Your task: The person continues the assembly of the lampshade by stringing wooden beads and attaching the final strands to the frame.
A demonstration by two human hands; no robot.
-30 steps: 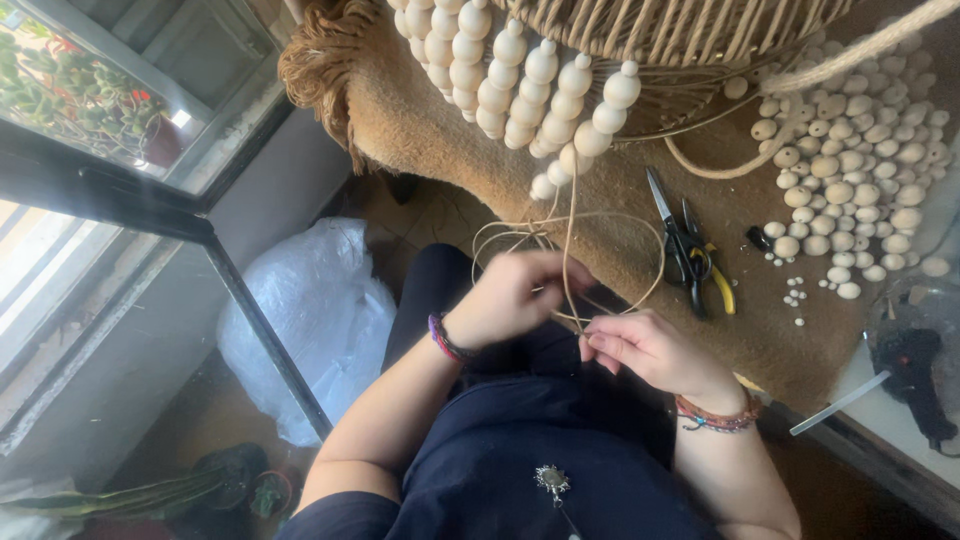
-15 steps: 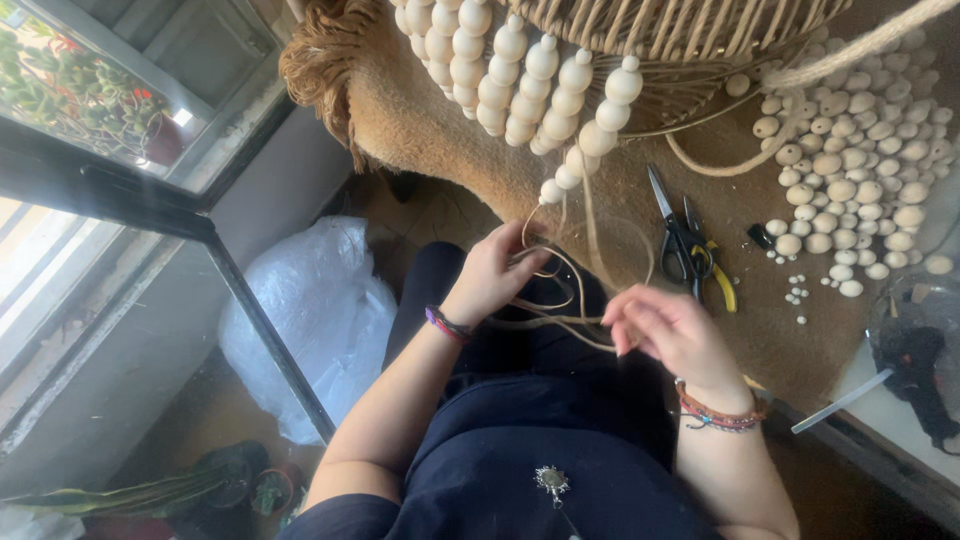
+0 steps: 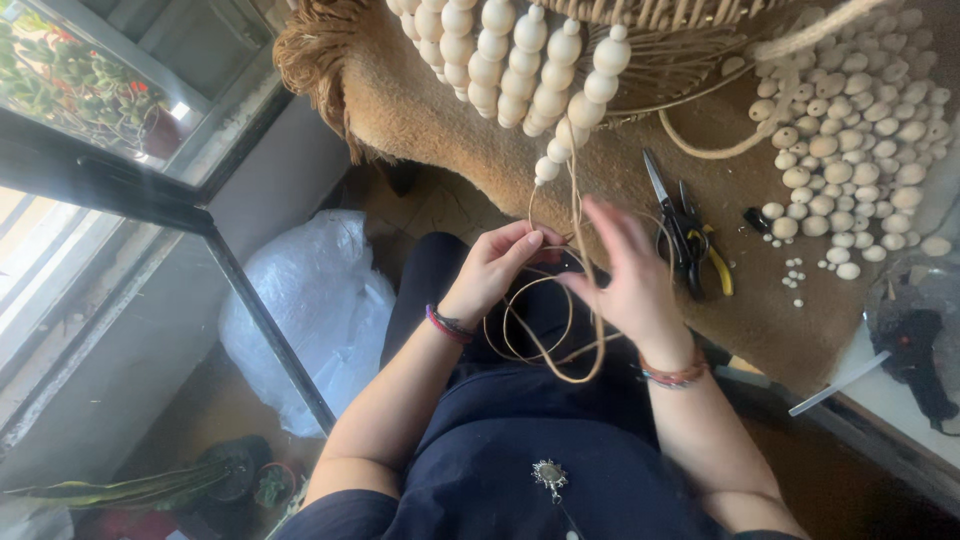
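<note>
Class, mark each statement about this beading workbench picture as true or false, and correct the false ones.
1. The left hand pinches the thin tan cord. True.
2. The black-and-yellow pliers are in the right hand. False: they lie on the brown felt mat, and the right hand is open with fingers spread.
3. Loose cream wooden beads lie heaped on the mat. True.
4. The crumpled white plastic bag sits on the mat. False: it lies on the floor below, left of the person.
</note>
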